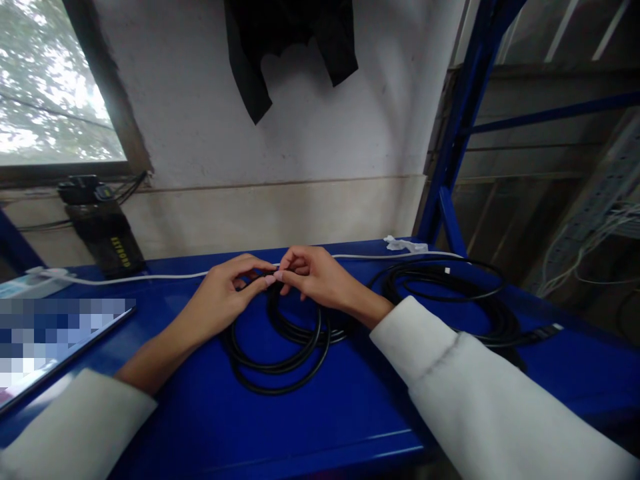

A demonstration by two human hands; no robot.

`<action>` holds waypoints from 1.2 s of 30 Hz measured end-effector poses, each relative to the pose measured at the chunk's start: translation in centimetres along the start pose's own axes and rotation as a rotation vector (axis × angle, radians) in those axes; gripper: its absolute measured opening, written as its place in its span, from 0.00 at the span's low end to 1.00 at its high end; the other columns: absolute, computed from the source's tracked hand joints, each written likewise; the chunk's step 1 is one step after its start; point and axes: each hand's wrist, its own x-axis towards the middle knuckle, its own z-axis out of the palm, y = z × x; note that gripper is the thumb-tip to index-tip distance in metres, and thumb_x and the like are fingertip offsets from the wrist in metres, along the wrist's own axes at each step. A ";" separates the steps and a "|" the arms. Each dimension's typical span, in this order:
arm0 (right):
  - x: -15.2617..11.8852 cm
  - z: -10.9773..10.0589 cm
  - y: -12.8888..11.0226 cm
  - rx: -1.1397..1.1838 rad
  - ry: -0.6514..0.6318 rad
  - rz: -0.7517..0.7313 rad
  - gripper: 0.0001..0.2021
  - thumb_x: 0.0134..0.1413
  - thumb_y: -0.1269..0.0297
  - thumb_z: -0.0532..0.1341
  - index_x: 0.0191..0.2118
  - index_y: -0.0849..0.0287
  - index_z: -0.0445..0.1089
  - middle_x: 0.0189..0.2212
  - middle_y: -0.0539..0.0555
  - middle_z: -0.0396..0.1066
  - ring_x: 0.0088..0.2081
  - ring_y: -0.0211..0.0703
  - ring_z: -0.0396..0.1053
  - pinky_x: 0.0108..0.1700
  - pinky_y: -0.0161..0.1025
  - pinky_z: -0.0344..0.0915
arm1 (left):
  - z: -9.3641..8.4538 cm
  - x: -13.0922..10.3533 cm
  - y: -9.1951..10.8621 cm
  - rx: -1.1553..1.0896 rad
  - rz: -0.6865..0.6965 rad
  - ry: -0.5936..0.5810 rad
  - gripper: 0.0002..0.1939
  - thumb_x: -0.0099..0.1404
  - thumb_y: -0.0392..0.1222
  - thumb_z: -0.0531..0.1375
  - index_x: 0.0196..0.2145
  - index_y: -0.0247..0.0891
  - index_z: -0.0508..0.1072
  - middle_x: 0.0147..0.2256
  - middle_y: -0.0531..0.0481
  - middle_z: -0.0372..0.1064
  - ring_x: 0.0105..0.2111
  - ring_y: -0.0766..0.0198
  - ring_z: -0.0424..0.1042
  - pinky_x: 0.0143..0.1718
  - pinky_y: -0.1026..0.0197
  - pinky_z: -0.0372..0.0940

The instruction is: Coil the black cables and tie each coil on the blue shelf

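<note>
Cable coil (280, 347) flat on shelf (320, 413), long axis fwd-back, left hand (225, 297) & right hand (315, 277) pinching its far end

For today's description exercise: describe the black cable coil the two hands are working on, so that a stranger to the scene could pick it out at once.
Start at the blue table below the white wall. Near its middle, the left hand and right hand meet fingertip to fingertip over the black cable coil. Unlike the larger, looser black coil to the right, and the thin white cable behind, this one is smaller, tighter and touched by both hands.
</note>
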 end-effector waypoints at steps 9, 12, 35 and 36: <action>0.0 0.2 -0.5 -0.023 0.004 0.049 0.05 0.65 0.70 0.66 0.37 0.60 0.69 0.30 0.55 0.79 0.33 0.42 0.79 0.23 0.27 0.68 | -0.4 0.0 0.4 -0.045 -0.059 -0.008 0.15 0.71 0.54 0.63 0.44 0.42 0.83 0.41 0.47 0.81 0.32 0.59 0.77 0.31 0.61 0.71; 0.1 0.2 -0.4 -0.014 -0.005 0.052 0.05 0.64 0.70 0.66 0.37 0.59 0.69 0.29 0.54 0.78 0.32 0.42 0.78 0.23 0.28 0.67 | -0.4 -0.2 0.6 -0.027 -0.090 -0.014 0.16 0.72 0.55 0.62 0.45 0.42 0.82 0.40 0.48 0.82 0.31 0.59 0.77 0.31 0.61 0.71; 1.1 0.6 0.4 0.086 -0.044 -0.001 0.07 0.57 0.67 0.70 0.33 0.60 0.71 0.29 0.50 0.74 0.30 0.38 0.71 0.28 0.33 0.71 | 0.0 0.3 1.2 -0.040 -0.120 0.136 0.13 0.67 0.52 0.67 0.40 0.42 0.84 0.41 0.47 0.84 0.42 0.51 0.81 0.49 0.49 0.72; 1.1 0.6 0.4 0.095 -0.045 -0.007 0.07 0.57 0.67 0.70 0.33 0.60 0.71 0.28 0.50 0.73 0.29 0.38 0.71 0.27 0.33 0.70 | 0.0 0.3 1.3 -0.060 -0.132 0.137 0.13 0.66 0.53 0.67 0.40 0.41 0.84 0.41 0.46 0.84 0.42 0.51 0.81 0.48 0.50 0.74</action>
